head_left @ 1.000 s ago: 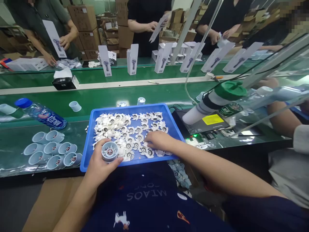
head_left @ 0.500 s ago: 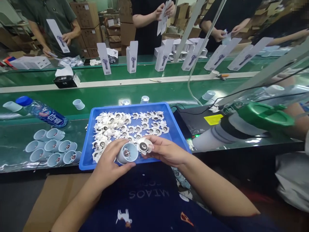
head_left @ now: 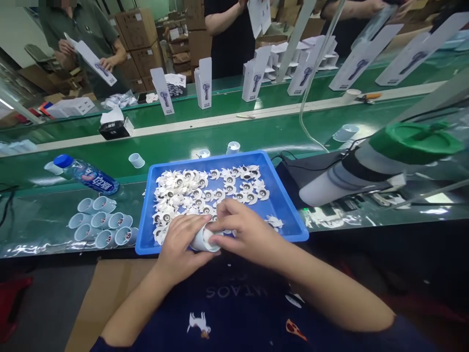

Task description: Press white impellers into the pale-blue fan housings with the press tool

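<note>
**Both hands are working a white cup (head_left: 204, 240) over the blue tray (head_left: 220, 159)!**
From the head view, the left hand (head_left: 183, 242) is gripping the cup, tilted on its side, just above the tray's near rim. The right hand (head_left: 249, 230) is coming in close, its fingers (head_left: 223, 208) curling over the cup's far end, though I can't tell whether they're pinching anything. White impellers (head_left: 208, 194) are lying heaped across the tray beyond them, while grey cups (head_left: 103, 204) are sitting in a cluster to the left, beside a water bottle (head_left: 88, 175) on the green belt (head_left: 278, 132).
</note>
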`<state>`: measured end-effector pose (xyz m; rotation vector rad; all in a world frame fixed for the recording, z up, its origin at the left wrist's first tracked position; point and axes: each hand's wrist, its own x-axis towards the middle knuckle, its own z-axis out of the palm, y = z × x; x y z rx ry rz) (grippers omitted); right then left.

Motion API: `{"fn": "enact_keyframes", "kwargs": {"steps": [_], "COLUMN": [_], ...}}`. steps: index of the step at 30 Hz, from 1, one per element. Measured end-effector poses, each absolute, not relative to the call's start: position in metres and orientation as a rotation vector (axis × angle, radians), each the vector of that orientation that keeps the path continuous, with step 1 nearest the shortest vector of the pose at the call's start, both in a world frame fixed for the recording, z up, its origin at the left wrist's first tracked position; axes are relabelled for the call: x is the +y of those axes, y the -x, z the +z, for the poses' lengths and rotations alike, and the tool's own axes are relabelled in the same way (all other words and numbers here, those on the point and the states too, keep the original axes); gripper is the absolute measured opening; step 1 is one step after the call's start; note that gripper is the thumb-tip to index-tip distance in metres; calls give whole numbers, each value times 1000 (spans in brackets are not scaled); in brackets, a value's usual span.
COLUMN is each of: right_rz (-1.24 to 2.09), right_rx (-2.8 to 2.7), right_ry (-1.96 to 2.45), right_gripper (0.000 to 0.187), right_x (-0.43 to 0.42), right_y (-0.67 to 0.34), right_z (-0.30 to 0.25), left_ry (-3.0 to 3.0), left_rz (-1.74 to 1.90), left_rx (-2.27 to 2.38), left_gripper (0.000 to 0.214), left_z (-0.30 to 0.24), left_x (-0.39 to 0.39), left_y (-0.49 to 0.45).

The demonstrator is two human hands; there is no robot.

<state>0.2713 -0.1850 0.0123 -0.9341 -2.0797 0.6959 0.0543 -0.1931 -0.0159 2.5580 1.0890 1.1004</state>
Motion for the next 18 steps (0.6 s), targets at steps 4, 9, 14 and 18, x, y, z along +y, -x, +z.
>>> {"fn": "enact_keyframes", "kwargs": {"steps": [4, 9, 14, 18], "right_rz": [552, 447, 414, 342], "right_rx": [-1906, -1742, -1805, -1907], "right_ry": [920, 1078, 959, 973], "right_gripper": [22, 17, 19, 12], "right_x": [-198, -208, -216, -229], "right_y": [-308, -331, -319, -345], "right_z": [12, -16, -17, -22], "left_ry": [-2501, -2277, -2174, -2121], "left_rz": [933, 685, 477, 190], "left_rx": [1323, 1756, 1904, 1867], "left_gripper": [59, 72, 56, 42], "left_z": [-7, 3, 5, 3], "left_x": [-164, -68, 48, 91], "left_y": [-23, -21, -33, -19]}}
